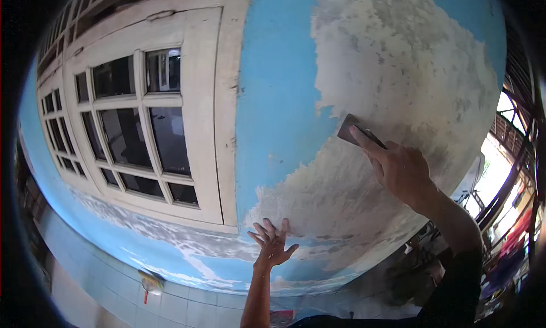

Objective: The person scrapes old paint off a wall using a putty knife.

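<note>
Scraper [346, 126] sits right of centre, up-left of your right hand [402, 170], which grips it; forearm [456, 221] slants from lower right. Your left hand [273, 246], lower centre, spreads against wall [381, 72].

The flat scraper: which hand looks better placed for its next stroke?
Probably the right hand: it grips the scraper, seemingly against the grey patch. The left hand is spread open lower down, holding nothing.
</note>
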Demonstrator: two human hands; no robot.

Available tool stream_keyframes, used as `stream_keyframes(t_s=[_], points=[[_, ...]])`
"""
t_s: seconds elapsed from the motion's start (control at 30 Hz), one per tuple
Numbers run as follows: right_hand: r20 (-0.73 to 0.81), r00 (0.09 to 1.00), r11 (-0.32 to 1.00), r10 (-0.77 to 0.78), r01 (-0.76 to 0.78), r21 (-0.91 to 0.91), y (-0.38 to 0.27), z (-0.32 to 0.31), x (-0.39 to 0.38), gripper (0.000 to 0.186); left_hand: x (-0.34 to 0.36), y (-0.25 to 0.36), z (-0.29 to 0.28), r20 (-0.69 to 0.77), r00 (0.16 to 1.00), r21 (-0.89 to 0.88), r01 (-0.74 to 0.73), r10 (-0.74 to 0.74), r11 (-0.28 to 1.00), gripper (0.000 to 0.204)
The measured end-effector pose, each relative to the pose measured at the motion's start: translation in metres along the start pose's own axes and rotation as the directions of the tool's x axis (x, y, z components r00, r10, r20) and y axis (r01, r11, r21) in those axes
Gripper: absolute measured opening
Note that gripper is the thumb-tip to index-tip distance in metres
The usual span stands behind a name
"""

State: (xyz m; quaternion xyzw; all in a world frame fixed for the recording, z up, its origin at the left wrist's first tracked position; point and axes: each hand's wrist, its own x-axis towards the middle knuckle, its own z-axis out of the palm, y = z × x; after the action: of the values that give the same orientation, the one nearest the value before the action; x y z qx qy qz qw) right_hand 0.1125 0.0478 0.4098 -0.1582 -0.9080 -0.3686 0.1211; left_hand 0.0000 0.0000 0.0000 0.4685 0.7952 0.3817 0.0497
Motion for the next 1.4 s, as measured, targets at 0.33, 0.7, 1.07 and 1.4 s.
stream_keyframes(t_s=[0.33, 0.7, 1.07, 1.4], points=[[-0.159, 0.982, 0.974, 0.099, -0.063, 0.219, -0.054, 0.039, 0.005, 0.055, -0.003, -0.075, -0.081, 0.168, 0.986, 0.177, -0.012, -0.018, 0.984, 0.099], [-0.118, 0.989, 0.928, 0.085, -0.035, 0.371, -0.074, 0.044, 0.012, 0.053, -0.006, -0.063, -0.089, 0.219, 0.974, 0.166, 0.021, -0.057, 0.986, 0.105], [-0.085, 0.974, 0.78, 0.208, -0.113, 0.616, -0.109, 0.055, 0.012, 0.051, -0.023, -0.056, -0.085, 0.096, 0.995, 0.032, 0.017, -0.02, 0.999, 0.098], [-0.2, 0.961, 0.805, 0.193, -0.039, 0.592, -0.107, 0.067, 0.012, 0.051, -0.035, -0.045, -0.086, -0.133, 0.991, -0.076, 0.013, -0.023, 0.997, 0.09]])
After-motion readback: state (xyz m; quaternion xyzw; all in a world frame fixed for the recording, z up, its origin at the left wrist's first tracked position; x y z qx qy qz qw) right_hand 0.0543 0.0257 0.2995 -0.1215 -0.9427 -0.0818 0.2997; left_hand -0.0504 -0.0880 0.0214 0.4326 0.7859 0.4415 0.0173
